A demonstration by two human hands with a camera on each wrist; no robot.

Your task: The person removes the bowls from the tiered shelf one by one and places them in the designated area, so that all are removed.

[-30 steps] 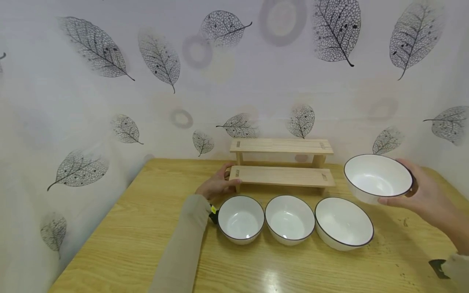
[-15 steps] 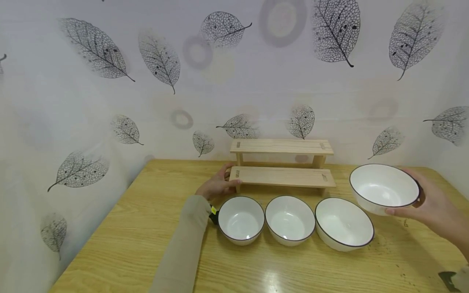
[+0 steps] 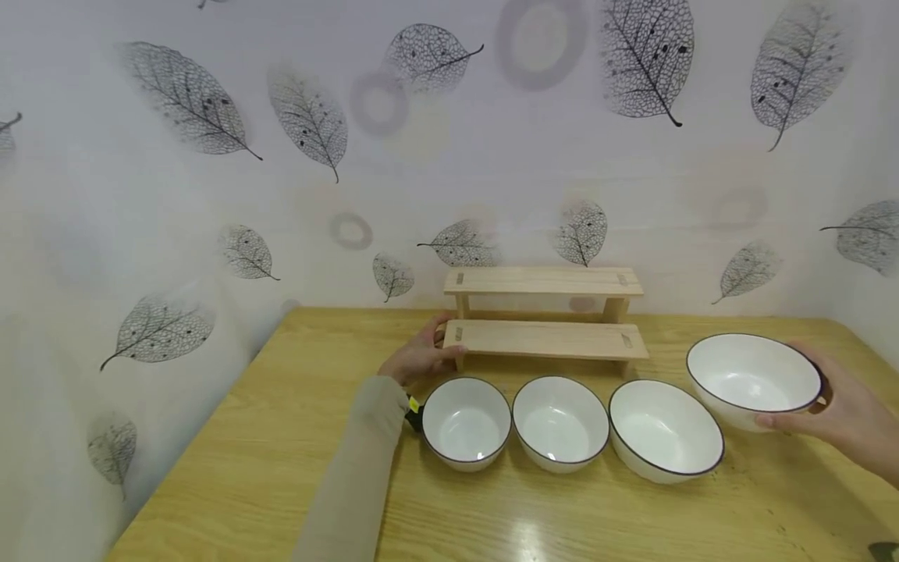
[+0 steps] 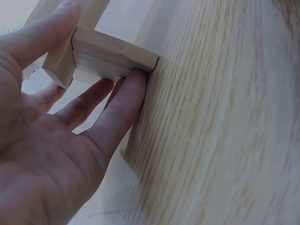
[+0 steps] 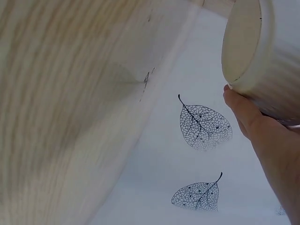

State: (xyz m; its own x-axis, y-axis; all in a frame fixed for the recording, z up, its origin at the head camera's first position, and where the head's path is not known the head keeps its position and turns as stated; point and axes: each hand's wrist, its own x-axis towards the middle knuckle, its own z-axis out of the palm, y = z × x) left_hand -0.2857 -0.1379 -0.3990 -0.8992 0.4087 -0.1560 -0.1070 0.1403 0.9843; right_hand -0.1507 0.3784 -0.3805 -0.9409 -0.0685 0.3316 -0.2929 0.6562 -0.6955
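Note:
My left hand grips the left end of a two-tier wooden shelf. In the left wrist view its thumb lies on the lower board and the fingers reach behind the leg. At the right, my right hand holds a large white bowl with a dark rim, thumb low on its side. The right wrist view shows that bowl's underside raised off the table. Three more white bowls stand in a row before the shelf: left, middle and right.
All this is on a wood-grain table. Behind it hangs a pale cloth printed with dark leaves. Both boards of the shelf are bare, the upper one set further back.
My right hand has carried the large bowl to the right and lower. My left hand keeps its grip on the shelf, and the row of bowls stays put.

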